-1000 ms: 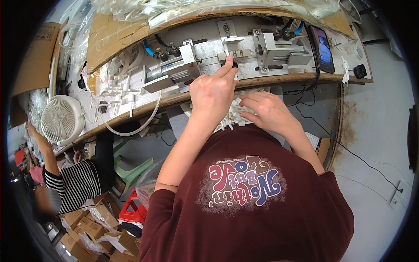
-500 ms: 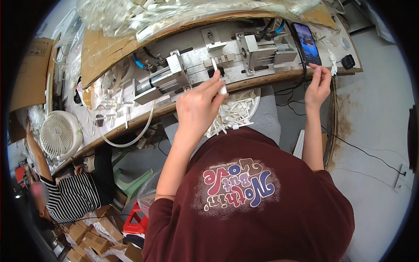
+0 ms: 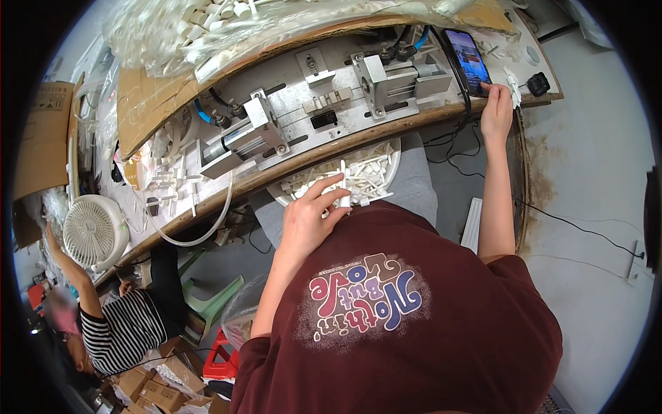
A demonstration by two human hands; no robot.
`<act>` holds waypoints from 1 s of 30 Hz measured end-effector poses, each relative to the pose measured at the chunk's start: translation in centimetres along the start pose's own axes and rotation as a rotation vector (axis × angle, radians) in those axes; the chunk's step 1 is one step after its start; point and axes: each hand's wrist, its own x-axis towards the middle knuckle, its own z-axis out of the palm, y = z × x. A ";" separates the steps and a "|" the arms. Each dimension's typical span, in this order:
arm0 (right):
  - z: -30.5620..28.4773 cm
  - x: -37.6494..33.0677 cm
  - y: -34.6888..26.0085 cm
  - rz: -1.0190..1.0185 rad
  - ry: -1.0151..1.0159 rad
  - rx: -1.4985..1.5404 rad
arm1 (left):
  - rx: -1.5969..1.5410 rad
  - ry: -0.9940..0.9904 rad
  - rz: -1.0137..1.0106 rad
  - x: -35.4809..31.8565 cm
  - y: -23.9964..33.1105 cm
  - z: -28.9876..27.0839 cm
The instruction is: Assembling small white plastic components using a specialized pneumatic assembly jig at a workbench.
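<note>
My left hand [image 3: 309,219] is over the near left rim of a white bowl [image 3: 395,168] in my lap. Thumb and fingers are closed on a slim white plastic piece [image 3: 343,196], which stands roughly upright. Beneath it, the bowl is filled with loose white plastic pieces [image 3: 369,172], many of them stick-shaped. My right hand [image 3: 496,116] reaches over the bench's front edge at the right. Its fingers are stretched out and touch the lower end of a phone [image 3: 466,61] with a lit screen.
A metal fixture with left [image 3: 252,134] and right [image 3: 393,83] cylinder units faces me on the bench, a small slotted block [image 3: 327,101] between them. Plastic-wrapped white parts [image 3: 214,17] lie behind. A fan [image 3: 95,232] stands left; another person [image 3: 127,321] sits beyond a green stool [image 3: 215,303].
My left hand has come back from the fixture's middle to the bowl, still holding a white piece. My right hand has moved up against the phone. The view has shifted slightly.
</note>
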 end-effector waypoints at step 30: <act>4.3 -20.7 -6.2 -0.583 -0.903 0.211 | 0.291 0.068 -0.035 -4.3 -9.2 4.2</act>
